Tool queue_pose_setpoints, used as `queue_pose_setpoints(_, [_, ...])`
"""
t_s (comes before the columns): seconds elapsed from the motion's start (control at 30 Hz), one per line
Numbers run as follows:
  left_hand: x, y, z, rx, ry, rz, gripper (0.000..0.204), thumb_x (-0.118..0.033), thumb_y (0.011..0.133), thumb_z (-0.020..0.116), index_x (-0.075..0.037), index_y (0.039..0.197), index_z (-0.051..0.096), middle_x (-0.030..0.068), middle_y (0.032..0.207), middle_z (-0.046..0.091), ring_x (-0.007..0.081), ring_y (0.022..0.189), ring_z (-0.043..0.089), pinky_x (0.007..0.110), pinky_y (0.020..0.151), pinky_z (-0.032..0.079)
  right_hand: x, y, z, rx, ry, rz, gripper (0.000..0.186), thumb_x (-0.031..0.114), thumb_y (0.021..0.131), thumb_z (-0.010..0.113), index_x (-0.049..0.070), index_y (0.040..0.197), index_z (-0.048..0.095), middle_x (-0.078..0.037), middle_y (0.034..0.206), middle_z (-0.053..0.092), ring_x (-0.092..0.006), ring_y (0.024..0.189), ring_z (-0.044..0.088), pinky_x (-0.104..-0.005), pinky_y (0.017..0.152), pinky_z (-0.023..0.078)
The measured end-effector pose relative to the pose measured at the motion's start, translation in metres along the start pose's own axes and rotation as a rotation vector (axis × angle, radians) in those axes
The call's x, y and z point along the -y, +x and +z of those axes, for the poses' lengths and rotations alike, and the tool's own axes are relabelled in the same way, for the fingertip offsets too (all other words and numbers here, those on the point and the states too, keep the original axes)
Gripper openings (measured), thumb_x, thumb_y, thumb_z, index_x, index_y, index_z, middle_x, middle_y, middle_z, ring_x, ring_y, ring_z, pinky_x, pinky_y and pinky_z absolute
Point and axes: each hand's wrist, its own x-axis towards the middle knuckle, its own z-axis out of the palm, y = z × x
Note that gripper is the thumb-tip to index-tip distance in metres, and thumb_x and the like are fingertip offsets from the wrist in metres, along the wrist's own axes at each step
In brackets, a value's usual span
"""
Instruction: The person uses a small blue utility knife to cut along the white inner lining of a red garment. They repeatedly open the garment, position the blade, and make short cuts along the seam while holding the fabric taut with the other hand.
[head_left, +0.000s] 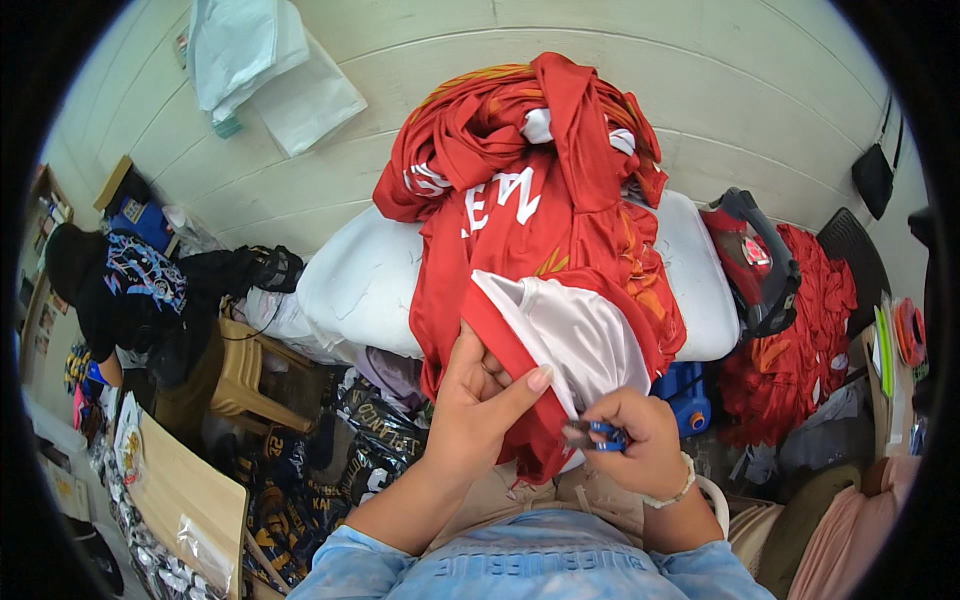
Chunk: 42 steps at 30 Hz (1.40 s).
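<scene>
A red jersey (545,425) with a white inner side lies in front of me, its hem turned up. My left hand (480,400) is closed on the red hem, with the thumb on top of the cloth. In my right hand (640,435) are small blue-handled thread snips (608,436), their blades at the edge of the hem. More red jersey cloth (600,225) with white lettering and yellow-orange patterning spreads over a white padded board (360,285). At its far side the cloth is heaped in a bundle (480,130).
A grey and red iron (755,262) stands at the board's right end, beside a pile of red garments (790,370). Dark printed garments (370,425), a beige plastic chair (245,385) and a tan panel (185,475) are at left. Another person (130,290) in black bends at far left.
</scene>
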Motion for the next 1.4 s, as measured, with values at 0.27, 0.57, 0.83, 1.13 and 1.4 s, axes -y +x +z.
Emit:
queue_pose_setpoints(0.27, [-0.011, 0.005, -0.009, -0.053, -0.182, 0.003, 0.071, 0.002, 0.089, 0.056, -0.007, 0.147, 0.017, 0.0082, 0.131, 0.047, 0.0159, 0.118, 0.05, 0.033, 0.099, 0.042, -0.016, -0.018, -0.015, 0.159, 0.261, 0.101, 0.018, -0.002, 0.07, 0.069, 0.002, 0.083, 0.058, -0.002, 0.07, 0.06, -0.0061, 0.06, 0.054, -0.0222, 0.054, 0.04])
queue_pose_setpoints(0.57, [-0.007, 0.003, -0.003, -0.071, -0.047, 0.065, 0.067, 0.006, 0.088, 0.056, -0.004, 0.145, 0.023, 0.0122, 0.117, 0.059, 0.0156, 0.104, 0.061, 0.028, 0.087, 0.051, -0.014, -0.008, -0.015, -0.194, 0.262, 0.133, 0.021, 0.0, 0.076, 0.071, 0.002, 0.088, 0.054, -0.002, 0.078, 0.055, -0.003, 0.065, 0.046, -0.0178, 0.055, 0.034])
queue_pose_setpoints(0.83, [-0.005, -0.002, 0.005, -0.068, -0.017, 0.032, 0.068, 0.009, 0.087, 0.056, -0.003, 0.146, 0.024, 0.0102, 0.108, 0.063, 0.0052, 0.084, 0.058, 0.018, 0.071, 0.044, 0.005, 0.005, 0.006, -0.332, -0.193, -0.161, 0.036, 0.011, 0.073, 0.081, -0.002, 0.099, 0.059, -0.009, 0.081, 0.063, -0.013, 0.066, 0.063, -0.0239, 0.058, 0.049])
queue_pose_setpoints(1.13, [-0.007, -0.008, 0.009, -0.036, -0.036, 0.017, 0.066, 0.009, 0.087, 0.054, 0.0, 0.144, 0.024, 0.0116, 0.111, 0.062, 0.0078, 0.092, 0.059, 0.019, 0.076, 0.044, 0.006, 0.011, 0.009, -0.313, -0.199, -0.227, 0.035, 0.013, 0.071, 0.082, -0.002, 0.093, 0.059, -0.01, 0.076, 0.064, -0.0164, 0.062, 0.063, -0.0255, 0.054, 0.049])
queue_pose_setpoints(1.4, [-0.007, -0.007, 0.008, 0.004, 0.0, 0.048, 0.065, 0.01, 0.086, 0.054, 0.001, 0.144, 0.025, 0.0113, 0.111, 0.062, 0.0081, 0.093, 0.06, 0.02, 0.078, 0.044, 0.009, 0.012, 0.005, -0.282, -0.174, -0.187, 0.032, 0.013, 0.073, 0.081, -0.001, 0.091, 0.059, -0.011, 0.074, 0.064, -0.0152, 0.059, 0.062, -0.0252, 0.053, 0.048])
